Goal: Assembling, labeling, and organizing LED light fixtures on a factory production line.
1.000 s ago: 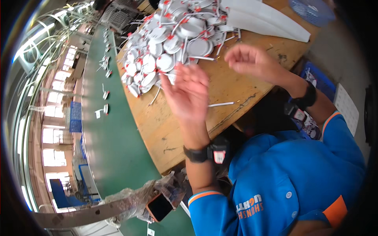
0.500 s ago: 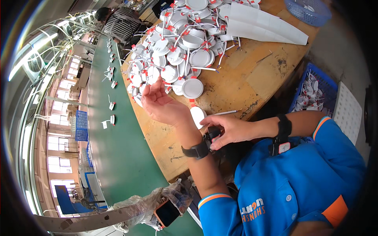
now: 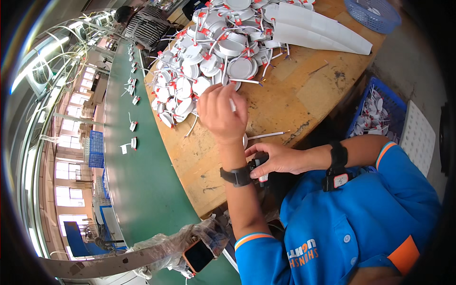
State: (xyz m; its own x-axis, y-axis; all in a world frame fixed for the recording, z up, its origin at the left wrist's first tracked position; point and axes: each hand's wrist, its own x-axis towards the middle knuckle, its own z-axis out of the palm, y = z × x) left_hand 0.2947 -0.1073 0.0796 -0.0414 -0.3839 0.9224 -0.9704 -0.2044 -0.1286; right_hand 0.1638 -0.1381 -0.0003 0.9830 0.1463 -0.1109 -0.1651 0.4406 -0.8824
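Observation:
My left hand [image 3: 222, 113] is raised over the wooden table, its back toward me and its fingers curled in. Something white shows between thumb and fingers; whether it is held or lies behind cannot be made out. Around the left wrist runs a black strap [image 3: 236, 176] with a small black device [image 3: 257, 163] on it. My right hand [image 3: 280, 159] has its thumb and fingers closed on that device. Beyond the left hand lies a heap of round white downlights [image 3: 209, 66] with red clips and white cables. Another downlight [image 3: 245, 141], mostly hidden, lies behind the left wrist.
White sheets [image 3: 323, 33] lie on the wooden table [image 3: 304, 90]. A green conveyor belt [image 3: 147, 190] with several lamps runs at left, a person [image 3: 147, 28] beside it. Blue baskets [image 3: 375, 16] stand at right. An orange-edged phone-like device [image 3: 198, 256] sits on a plastic-wrapped bar.
My left hand has turned from palm up with loosely bent fingers to back up with curled fingers, shifting right. My right hand stays on the wrist device.

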